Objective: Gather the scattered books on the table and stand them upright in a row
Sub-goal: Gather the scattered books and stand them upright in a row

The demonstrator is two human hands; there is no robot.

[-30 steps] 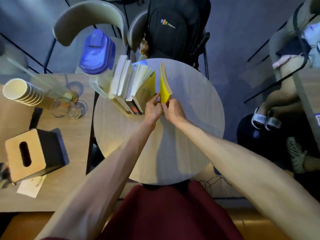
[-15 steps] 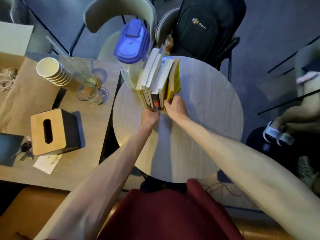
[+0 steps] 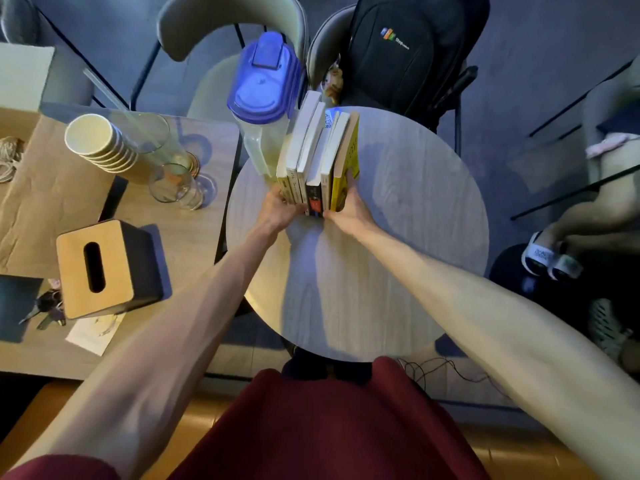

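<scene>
Several books point(image 3: 311, 157) stand upright in a tight row at the far left of the round wooden table point(image 3: 398, 237), spines towards me. The rightmost is a yellow book point(image 3: 348, 157); beside it are pale books and one with a black and red spine point(image 3: 314, 199). My left hand point(image 3: 278, 211) presses against the left end of the row. At the right end, my right hand point(image 3: 349, 206) clasps the yellow book's cover. The row is squeezed between both hands.
A clear pitcher with a blue lid point(image 3: 265, 98) stands right behind the books. A stack of paper cups point(image 3: 100, 143), a glass point(image 3: 176, 185) and a wooden tissue box point(image 3: 104, 268) are on the left table. Chairs and a black backpack point(image 3: 401, 53) lie beyond the round table.
The yellow book, held apart and open-angled a second ago, now stands closed against the row. Both hands have shifted to the row's two ends and press it together.
</scene>
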